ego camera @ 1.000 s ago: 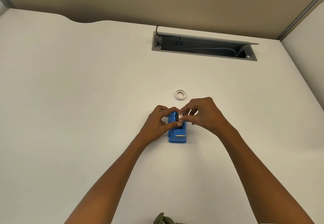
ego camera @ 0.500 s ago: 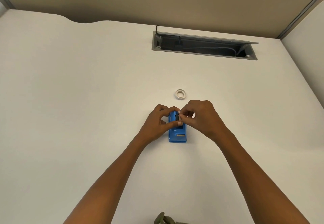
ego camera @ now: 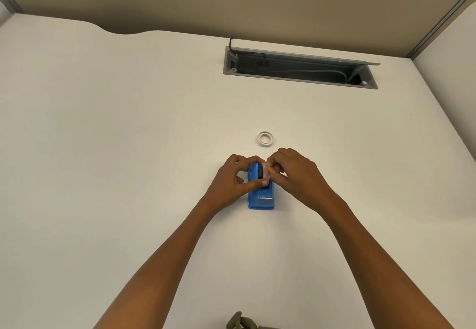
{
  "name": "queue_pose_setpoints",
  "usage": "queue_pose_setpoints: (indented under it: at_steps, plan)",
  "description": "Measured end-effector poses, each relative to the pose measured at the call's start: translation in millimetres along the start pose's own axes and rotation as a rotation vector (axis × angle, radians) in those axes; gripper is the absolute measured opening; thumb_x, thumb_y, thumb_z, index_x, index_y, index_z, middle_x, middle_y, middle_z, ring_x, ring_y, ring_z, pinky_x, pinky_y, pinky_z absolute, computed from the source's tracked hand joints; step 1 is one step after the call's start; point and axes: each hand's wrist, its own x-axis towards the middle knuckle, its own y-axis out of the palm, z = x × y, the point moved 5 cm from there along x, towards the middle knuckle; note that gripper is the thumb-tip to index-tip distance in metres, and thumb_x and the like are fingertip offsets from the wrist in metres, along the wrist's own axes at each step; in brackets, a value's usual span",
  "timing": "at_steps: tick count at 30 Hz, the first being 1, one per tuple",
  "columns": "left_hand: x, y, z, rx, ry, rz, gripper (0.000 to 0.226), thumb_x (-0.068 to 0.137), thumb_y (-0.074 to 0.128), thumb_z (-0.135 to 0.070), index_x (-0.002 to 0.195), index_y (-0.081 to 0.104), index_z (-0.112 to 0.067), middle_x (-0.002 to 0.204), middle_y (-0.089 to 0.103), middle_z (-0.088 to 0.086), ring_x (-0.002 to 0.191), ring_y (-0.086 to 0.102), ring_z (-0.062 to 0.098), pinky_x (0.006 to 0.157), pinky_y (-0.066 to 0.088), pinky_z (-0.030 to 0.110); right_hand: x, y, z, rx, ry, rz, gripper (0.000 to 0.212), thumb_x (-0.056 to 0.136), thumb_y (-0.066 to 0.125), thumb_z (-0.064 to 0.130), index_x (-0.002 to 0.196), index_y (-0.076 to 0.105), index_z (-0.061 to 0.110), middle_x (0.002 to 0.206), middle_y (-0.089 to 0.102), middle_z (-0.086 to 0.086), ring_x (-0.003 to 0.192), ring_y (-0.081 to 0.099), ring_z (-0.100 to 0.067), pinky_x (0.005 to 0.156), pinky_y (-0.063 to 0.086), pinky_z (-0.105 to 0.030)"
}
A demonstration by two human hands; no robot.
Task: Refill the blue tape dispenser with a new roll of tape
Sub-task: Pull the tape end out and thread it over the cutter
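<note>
The blue plastic tape dispenser [ego camera: 260, 196] stands mid-table [ego camera: 103, 148], the left hand [ego camera: 233, 178] on its left, the right hand [ego camera: 296, 174] on its right. The small white tape ring [ego camera: 265, 138] lies just behind; the grey rectangular cable tray [ego camera: 298, 69] farther back.

Tape roll [ego camera: 268, 174] mostly hidden behind right hand [ego camera: 296, 174] fingers

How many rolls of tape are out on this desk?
2. A white ring lies flat beyond the hands; a clear roll sits at the blue dispenser, pinched by the right hand, mostly hidden.

Spare ring [ego camera: 265, 138] (just beyond hands)
</note>
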Motion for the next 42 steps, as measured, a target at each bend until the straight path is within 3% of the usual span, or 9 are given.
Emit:
queue_pose_setpoints:
  at_steps: [4, 7, 10, 12, 17, 24, 27, 33, 42]
  plan:
    - [-0.9, 0.1, 1.1, 0.013, -0.003, -0.002, 0.047, 0.074, 0.073, -0.038, 0.104, 0.043, -0.059, 0.113, 0.050, -0.005, 0.100, 0.053, 0.007, 0.073, 0.048, 0.017, -1.4, 2.7, 0.4, -0.056, -0.026, -0.001, 0.016, 0.096, 0.043, 0.025, 0.094, 0.056, 0.014, 0.093, 0.057, 0.000, 0.088, 0.046, -0.016, 0.069, 0.032, -0.026]
    - [-6.0, 1.2, 4.1, 0.012, -0.038, 0.060, 0.078, 0.067, 0.077, -0.042, 0.131, 0.033, -0.050, 0.123, 0.043, -0.008, 0.110, 0.049, 0.004, 0.081, 0.044, 0.014, -2.5, 4.7, 0.7, -0.113, -0.032, -0.005, 0.019, 0.097, 0.040, 0.022, 0.096, 0.056, 0.012, 0.097, 0.058, -0.004, 0.089, 0.046, -0.020, 0.072, 0.033, -0.029]
    - [-11.3, 5.2, 5.2, 0.072, -0.004, 0.155, 0.110, 0.054, 0.085, -0.044, 0.138, 0.014, -0.051, 0.142, 0.027, -0.013, 0.123, 0.036, 0.005, 0.091, 0.038, 0.015, -5.3, 8.1, 0.0, -0.160, -0.026, -0.015, 0.019, 0.098, 0.039, 0.021, 0.097, 0.055, 0.012, 0.098, 0.058, -0.006, 0.090, 0.046, -0.022, 0.075, 0.036, -0.034]
    - [-13.5, 8.1, 5.7, 0.129, 0.020, 0.180, 0.118, 0.049, 0.086, -0.048, 0.137, 0.008, -0.054, 0.149, 0.020, -0.015, 0.132, 0.027, 0.008, 0.101, 0.035, 0.025, -8.1, 11.5, -0.2, -0.201, -0.029, -0.031, 0.018, 0.097, 0.039, 0.019, 0.096, 0.056, 0.012, 0.098, 0.057, -0.006, 0.090, 0.046, -0.023, 0.075, 0.036, -0.035]
    - [-13.9, 13.4, 10.7, 0.186, 0.037, 0.165, 0.117, 0.053, 0.086, -0.042, 0.138, 0.006, -0.049, 0.144, 0.027, -0.015, 0.128, 0.027, 0.010, 0.108, 0.032, 0.036, -21.9, 17.3, 4.1, -0.276, -0.051, -0.178, 0.011, 0.089, 0.044, 0.011, 0.087, 0.055, 0.013, 0.101, 0.053, -0.007, 0.087, 0.048, -0.025, 0.066, 0.041, -0.036]
    - [-12.9, 13.5, 17.6, 0.178, 0.008, 0.138, 0.112, 0.052, 0.087, -0.039, 0.140, 0.019, -0.033, 0.133, 0.032, -0.018, 0.121, 0.031, 0.009, 0.104, 0.036, 0.033, -42.2, 24.7, 11.6, -0.429, -0.093, -0.397, 0.005, 0.091, 0.051, 0.013, 0.089, 0.055, 0.014, 0.123, 0.051, -0.009, 0.117, 0.046, -0.027, 0.086, 0.032, -0.041]
    - [-12.8, 13.3, 18.1, 0.175, 0.015, 0.136, 0.111, 0.052, 0.088, -0.038, 0.140, 0.020, -0.033, 0.131, 0.032, -0.020, 0.120, 0.032, 0.008, 0.103, 0.036, 0.029, -50.7, 25.4, 16.1, -0.456, -0.100, -0.494, 0.018, 0.095, 0.042, 0.017, 0.086, 0.057, 0.014, 0.123, 0.048, -0.007, 0.118, 0.047, -0.025, 0.089, 0.028, -0.041]
    - [-11.8, 13.9, 20.6, 0.188, 0.004, 0.128, 0.109, 0.053, 0.087, -0.037, 0.140, 0.021, -0.032, 0.132, 0.033, -0.018, 0.119, 0.031, 0.006, 0.102, 0.035, 0.028, -66.3, 26.2, 23.3, -0.528, -0.151, -0.674, 0.010, 0.086, 0.057, 0.012, 0.076, 0.057, 0.015, 0.118, 0.047, -0.003, 0.115, 0.048, -0.023, 0.085, 0.030, -0.042]
    - [-11.9, 13.9, 19.1, 0.214, 0.003, 0.134, 0.110, 0.055, 0.086, -0.038, 0.141, 0.018, -0.032, 0.144, 0.033, -0.007, 0.121, 0.030, 0.006, 0.105, 0.034, 0.032, -75.1, 21.6, 26.2, -0.479, -0.139, -0.712, 0.010, 0.078, 0.071, 0.011, 0.079, 0.062, 0.016, 0.117, 0.048, -0.002, 0.110, 0.047, -0.023, 0.083, 0.027, -0.041]
